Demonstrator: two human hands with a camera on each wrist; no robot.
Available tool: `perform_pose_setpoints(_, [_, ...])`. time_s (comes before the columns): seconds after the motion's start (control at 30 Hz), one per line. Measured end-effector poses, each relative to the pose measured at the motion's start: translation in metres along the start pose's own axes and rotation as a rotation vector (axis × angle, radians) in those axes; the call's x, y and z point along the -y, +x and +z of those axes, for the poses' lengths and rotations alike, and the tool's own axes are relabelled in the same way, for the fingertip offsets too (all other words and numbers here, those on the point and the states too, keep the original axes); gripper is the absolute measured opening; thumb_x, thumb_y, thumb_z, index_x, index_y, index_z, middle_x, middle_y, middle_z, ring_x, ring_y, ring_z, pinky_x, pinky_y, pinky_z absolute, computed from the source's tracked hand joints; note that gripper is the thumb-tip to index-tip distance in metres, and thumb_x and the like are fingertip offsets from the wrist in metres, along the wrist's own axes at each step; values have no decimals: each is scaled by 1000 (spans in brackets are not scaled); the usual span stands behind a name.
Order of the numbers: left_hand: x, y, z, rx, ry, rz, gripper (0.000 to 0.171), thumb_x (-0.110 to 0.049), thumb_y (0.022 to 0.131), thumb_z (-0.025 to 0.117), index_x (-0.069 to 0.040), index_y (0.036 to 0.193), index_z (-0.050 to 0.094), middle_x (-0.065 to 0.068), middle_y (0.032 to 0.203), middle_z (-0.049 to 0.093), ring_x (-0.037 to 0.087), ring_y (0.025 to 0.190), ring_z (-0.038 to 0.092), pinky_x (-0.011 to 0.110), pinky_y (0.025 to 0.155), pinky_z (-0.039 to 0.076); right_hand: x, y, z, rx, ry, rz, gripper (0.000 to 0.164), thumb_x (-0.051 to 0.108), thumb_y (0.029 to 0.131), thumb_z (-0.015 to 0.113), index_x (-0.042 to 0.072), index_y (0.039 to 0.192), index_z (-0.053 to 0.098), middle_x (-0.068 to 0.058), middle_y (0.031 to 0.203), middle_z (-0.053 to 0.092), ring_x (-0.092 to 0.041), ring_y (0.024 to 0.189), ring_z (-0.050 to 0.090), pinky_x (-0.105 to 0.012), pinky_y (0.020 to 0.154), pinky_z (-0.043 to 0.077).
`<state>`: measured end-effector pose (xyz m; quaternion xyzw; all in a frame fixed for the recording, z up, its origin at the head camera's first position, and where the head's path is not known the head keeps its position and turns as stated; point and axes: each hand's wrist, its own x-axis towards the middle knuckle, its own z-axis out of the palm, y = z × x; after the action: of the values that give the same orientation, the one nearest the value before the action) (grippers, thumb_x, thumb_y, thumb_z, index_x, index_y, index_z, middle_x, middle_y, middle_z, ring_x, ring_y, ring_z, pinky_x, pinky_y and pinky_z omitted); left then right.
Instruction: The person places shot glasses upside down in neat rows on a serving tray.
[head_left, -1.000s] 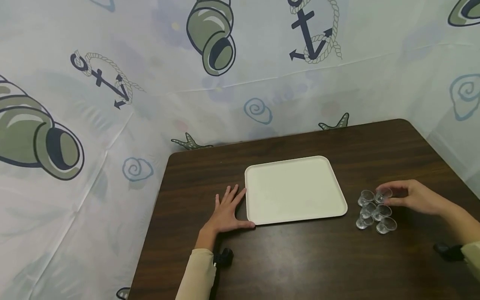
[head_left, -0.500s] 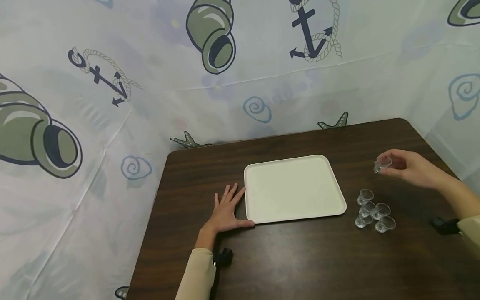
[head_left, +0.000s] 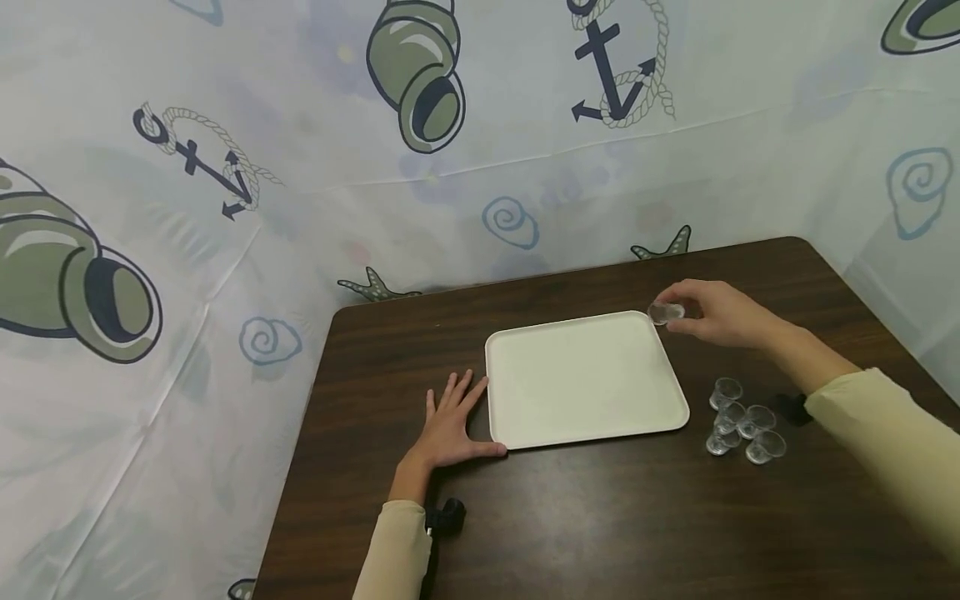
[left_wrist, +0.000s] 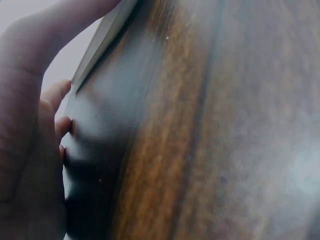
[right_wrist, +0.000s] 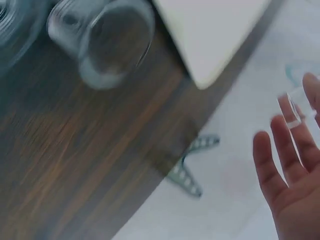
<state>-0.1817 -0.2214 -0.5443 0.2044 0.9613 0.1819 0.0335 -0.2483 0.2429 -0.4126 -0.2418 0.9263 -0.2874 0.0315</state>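
A small clear glass cup (head_left: 664,313) is pinched between the thumb and fingers of my right hand (head_left: 716,312), tipped sideways at the far right corner of the tray. The same hand (right_wrist: 300,170) shows at the right of the right wrist view, the cup (right_wrist: 295,107) partly hidden by the thumb. My left hand (head_left: 447,429) lies with spread fingers at the left edge of the cream tray (head_left: 585,379), its thumb at the near left corner. In the left wrist view the fingertips of this hand (left_wrist: 30,110) touch the tray's side (left_wrist: 102,45).
Several more clear cups (head_left: 765,447) stand in a tight cluster on the dark wooden table (head_left: 600,517), right of the tray. A printed cloth (head_left: 315,233) with shells and anchors hangs behind the table and along its left side.
My right hand has lifted one cup out of the cluster, carried it away from me, then leftward to the tray's far right corner. The left hand and the tray have stayed put.
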Motion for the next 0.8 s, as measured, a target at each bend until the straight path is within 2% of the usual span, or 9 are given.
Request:
perform_pose_setpoints(0.1, [1,1,1,-12,-9,-5,117,-86,61,59,-31,154,17,6,160,14,33,147,4,70,107,-1,12,17,17,2,-104,-77,32,17,87,71,12,118,65,-4,115,62,-22,100,59,-43,80,49])
perform_pose_setpoints(0.33, [2,3,3,-15,-12,-4,116,-85,60,61,-32,154,18,7,160,15,34,147,6,70,106,0,32,42,61,-12,-331,-237,26,13,83,73,16,109,69,-3,104,57,-21,93,54,-35,67,50])
perform_pose_setpoints(0.47, [2,4,3,-9,-2,-6,116,-85,61,60,-33,154,16,6,160,13,33,147,5,69,107,-1,39,55,83,-31,-447,-291,26,10,82,75,14,106,69,-4,100,55,-21,93,53,-32,66,50])
perform_pose_setpoints(0.6, [3,2,2,-10,-5,-12,117,-83,60,63,-31,154,17,6,160,14,33,147,5,69,107,-1,48,69,103,-14,-558,-333,24,6,82,72,12,105,67,-5,98,51,-21,90,50,-30,63,47])
perform_pose_setpoints(0.8, [3,0,1,-25,-34,-6,114,-83,62,62,-32,154,19,6,160,15,33,147,4,68,108,-3,65,83,121,14,-773,-424,21,1,78,74,10,94,65,-8,94,47,-22,81,43,-30,57,39])
